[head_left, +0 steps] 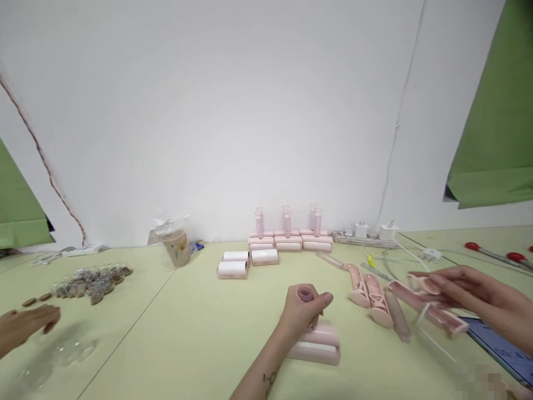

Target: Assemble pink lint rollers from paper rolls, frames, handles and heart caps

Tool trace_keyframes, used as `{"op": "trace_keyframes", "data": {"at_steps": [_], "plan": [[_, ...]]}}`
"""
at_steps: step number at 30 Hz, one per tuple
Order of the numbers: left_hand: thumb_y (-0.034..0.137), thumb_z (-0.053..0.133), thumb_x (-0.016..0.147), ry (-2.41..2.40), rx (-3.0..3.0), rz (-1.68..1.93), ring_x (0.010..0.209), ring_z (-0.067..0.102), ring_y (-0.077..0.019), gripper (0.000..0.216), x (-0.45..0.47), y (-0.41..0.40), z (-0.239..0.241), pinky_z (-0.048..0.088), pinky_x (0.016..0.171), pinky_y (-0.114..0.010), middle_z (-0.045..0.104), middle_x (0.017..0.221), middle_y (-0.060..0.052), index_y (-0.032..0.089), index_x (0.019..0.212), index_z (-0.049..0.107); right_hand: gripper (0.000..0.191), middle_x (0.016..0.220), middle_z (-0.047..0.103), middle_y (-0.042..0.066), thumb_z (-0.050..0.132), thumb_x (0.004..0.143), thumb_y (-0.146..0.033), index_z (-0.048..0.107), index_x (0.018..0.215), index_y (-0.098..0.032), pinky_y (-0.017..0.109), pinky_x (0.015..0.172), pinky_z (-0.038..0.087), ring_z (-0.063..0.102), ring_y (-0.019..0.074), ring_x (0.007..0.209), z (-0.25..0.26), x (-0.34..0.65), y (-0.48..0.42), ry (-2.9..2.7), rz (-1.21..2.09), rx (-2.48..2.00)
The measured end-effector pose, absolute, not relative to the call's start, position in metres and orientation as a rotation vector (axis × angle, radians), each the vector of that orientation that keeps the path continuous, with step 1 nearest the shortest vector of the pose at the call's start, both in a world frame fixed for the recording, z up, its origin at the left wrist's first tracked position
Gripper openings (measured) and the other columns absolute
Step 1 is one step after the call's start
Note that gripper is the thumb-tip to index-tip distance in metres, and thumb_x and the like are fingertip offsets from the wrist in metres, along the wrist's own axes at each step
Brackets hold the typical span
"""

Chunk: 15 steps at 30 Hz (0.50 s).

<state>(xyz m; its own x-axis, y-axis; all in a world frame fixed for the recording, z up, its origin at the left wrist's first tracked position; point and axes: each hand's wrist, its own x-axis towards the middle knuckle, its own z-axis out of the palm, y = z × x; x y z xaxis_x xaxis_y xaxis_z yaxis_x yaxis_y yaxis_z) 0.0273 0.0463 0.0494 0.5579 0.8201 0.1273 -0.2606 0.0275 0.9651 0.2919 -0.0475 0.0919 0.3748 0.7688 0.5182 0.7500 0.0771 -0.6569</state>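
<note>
Both hands hold pink parts: left hand (306, 311) grips an upright handle (305, 294) above the roller (315, 344); right hand (466, 294), well apart, pinches a cover (428, 308) lying crosswise

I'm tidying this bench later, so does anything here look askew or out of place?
Mostly the loose pink roller parts right of centre: they lie at mixed angles, unlike the neat row of assembled rollers by the wall. A crumpled clear bag around a paper cup sits behind. Nothing looks spilled or broken.

Single head view, looking forward and slightly down across table (200, 333) toward wall (233, 111)
</note>
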Motion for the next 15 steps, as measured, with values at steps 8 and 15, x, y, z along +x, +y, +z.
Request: {"op": "trace_keyframes", "data": {"at_steps": [8,15], "plan": [[0.086,0.035,0.050,0.490,1.144,0.928,0.022,0.015,-0.0029,0.069,0.029,0.043,0.048,0.011,0.026,-0.018,0.022,0.025,0.009,0.017,0.043,0.044,0.028,0.103,0.062,0.009,0.060,0.075,-0.047,0.052,0.077,-0.020,0.039,0.084,0.047,0.060,0.0250,0.095,0.113,0.154,0.000,-1.297,0.949,-1.236],[0.086,0.019,0.054,0.559,1.045,0.854,0.024,0.014,-0.0037,0.073,0.028,0.042,0.051,0.008,0.029,-0.020,0.019,0.025,0.008,0.018,0.040,0.040,0.048,0.115,0.045,0.005,0.058,0.077,-0.031,0.034,0.119,-0.032,0.029,0.067,0.052,0.057,0.0170,0.089,0.097,0.135,0.011,-1.654,0.824,-1.080]]}}
